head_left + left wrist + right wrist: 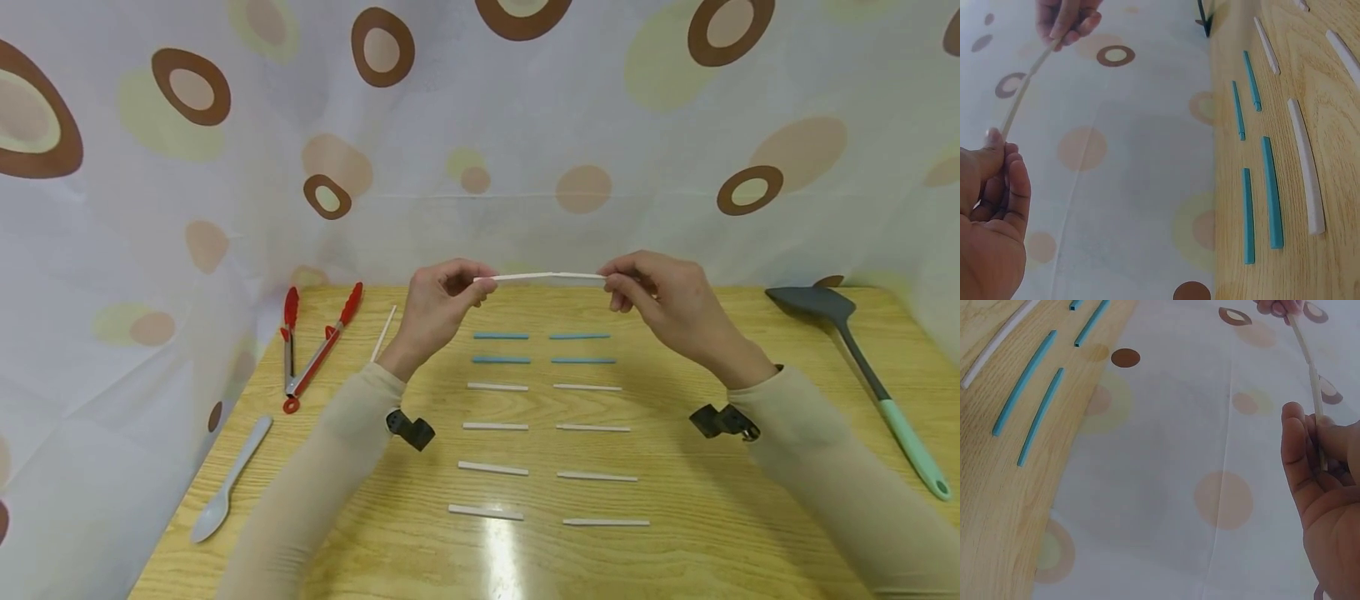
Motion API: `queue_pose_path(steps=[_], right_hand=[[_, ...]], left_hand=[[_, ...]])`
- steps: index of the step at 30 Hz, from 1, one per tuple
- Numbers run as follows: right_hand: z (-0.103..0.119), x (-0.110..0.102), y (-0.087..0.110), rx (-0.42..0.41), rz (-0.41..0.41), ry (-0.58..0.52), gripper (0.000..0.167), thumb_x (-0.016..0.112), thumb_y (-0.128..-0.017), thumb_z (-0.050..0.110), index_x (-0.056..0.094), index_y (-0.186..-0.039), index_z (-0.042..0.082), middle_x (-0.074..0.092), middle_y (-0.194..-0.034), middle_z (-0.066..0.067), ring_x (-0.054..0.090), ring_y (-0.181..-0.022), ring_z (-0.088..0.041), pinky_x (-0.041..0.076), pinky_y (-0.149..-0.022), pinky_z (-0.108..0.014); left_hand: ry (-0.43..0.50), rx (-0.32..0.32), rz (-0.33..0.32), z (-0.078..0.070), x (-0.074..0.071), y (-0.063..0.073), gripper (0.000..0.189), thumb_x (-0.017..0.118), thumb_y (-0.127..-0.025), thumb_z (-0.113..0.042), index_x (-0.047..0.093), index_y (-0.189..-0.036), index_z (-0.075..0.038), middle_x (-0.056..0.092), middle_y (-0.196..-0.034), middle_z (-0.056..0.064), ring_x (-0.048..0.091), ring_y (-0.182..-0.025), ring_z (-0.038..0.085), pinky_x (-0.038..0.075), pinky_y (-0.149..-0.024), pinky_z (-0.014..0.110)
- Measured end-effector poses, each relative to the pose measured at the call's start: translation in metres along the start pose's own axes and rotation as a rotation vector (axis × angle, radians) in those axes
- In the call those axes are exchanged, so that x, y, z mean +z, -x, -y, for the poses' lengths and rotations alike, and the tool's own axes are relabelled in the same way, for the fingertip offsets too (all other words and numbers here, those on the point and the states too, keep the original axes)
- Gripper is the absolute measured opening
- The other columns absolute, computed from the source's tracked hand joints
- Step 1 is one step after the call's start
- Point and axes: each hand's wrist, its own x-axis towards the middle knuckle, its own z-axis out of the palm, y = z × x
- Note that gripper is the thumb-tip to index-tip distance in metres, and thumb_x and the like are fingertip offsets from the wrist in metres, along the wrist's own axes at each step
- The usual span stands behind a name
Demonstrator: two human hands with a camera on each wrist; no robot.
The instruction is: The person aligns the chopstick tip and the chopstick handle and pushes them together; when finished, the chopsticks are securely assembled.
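Above the far edge of the table, both hands hold a white chopstick (521, 276) raised and roughly level. It consists of two sections that meet near the middle with a slight bend at the joint. My left hand (441, 304) pinches one end between thumb and fingers. The other end is pinched by my right hand (667, 302), its thumb against the stick in the right wrist view. Below lie blue chopstick sections (501, 360) in two columns, with white chopstick sections (495, 427) in rows nearer the front.
Red-tipped tongs (318, 362) lie spread at the left, with a grey spoon (228, 483) nearer the front. One white stick (384, 332) lies partly behind my left wrist. At the right is a dark turner with a green handle (911, 446). A patterned curtain (525, 158) hangs behind the table.
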Motion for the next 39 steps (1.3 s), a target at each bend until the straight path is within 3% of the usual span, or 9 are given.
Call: queue_pose_path(steps=[6, 14, 19, 27, 36, 39], right_hand=[[0.0, -0.001, -0.001, -0.038, 0.004, 0.006, 0.017, 0.067, -0.089, -0.007, 0.071, -0.102, 0.004, 0.066, -0.081, 0.004, 0.062, -0.068, -0.006, 0.048, -0.063, -0.014], [0.002, -0.001, -0.001, -0.097, 0.001, -0.021, 0.022, 0.07, -0.086, -0.011, 0.073, -0.101, 0.004, 0.067, -0.08, 0.004, 0.063, -0.067, -0.005, 0.049, -0.062, -0.014], [0.003, -0.001, -0.001, -0.133, -0.02, -0.041, 0.024, 0.071, -0.082, -0.014, 0.073, -0.1, 0.003, 0.069, -0.081, 0.002, 0.064, -0.066, -0.007, 0.05, -0.062, -0.015], [0.005, 0.0, 0.001, -0.086, -0.047, -0.141, 0.026, 0.071, -0.081, -0.017, 0.075, -0.098, 0.001, 0.07, -0.083, 0.0, 0.066, -0.065, -0.009, 0.052, -0.06, -0.018], [0.003, 0.008, 0.002, -0.07, -0.086, -0.169, 0.025, 0.07, -0.082, -0.018, 0.076, -0.097, 0.001, 0.071, -0.082, 0.001, 0.065, -0.064, -0.009, 0.052, -0.059, -0.019], [0.004, 0.012, 0.002, -0.075, -0.094, -0.156, 0.024, 0.071, -0.081, -0.017, 0.077, -0.096, 0.0, 0.071, -0.081, 0.001, 0.065, -0.062, -0.008, 0.052, -0.059, -0.019]], left_hand=[[-0.023, 0.02, 0.033, 0.001, 0.0, 0.003, 0.012, 0.071, -0.092, -0.01, 0.075, -0.1, -0.003, 0.067, -0.078, 0.011, 0.059, -0.067, 0.02, 0.049, -0.061, 0.03], [-0.065, -0.009, 0.041, 0.0, 0.0, 0.007, 0.01, 0.072, -0.092, -0.012, 0.075, -0.099, -0.005, 0.066, -0.076, 0.002, 0.06, -0.066, 0.017, 0.048, -0.06, 0.03], [-0.061, 0.007, 0.035, -0.003, 0.0, 0.009, 0.01, 0.073, -0.092, -0.012, 0.075, -0.098, -0.005, 0.067, -0.077, 0.001, 0.061, -0.066, 0.017, 0.05, -0.061, 0.03], [0.004, 0.049, 0.006, -0.005, 0.005, 0.01, 0.008, 0.072, -0.092, -0.008, 0.075, -0.096, -0.001, 0.066, -0.077, 0.012, 0.059, -0.066, 0.034, 0.049, -0.06, 0.029], [-0.025, 0.074, -0.025, -0.003, 0.006, 0.012, 0.008, 0.072, -0.092, -0.009, 0.076, -0.095, -0.003, 0.064, -0.075, 0.004, 0.058, -0.063, 0.02, 0.048, -0.059, 0.031], [-0.029, 0.057, -0.032, 0.0, 0.006, 0.013, 0.009, 0.072, -0.091, -0.009, 0.076, -0.095, -0.002, 0.065, -0.075, 0.005, 0.058, -0.063, 0.022, 0.048, -0.059, 0.031]])
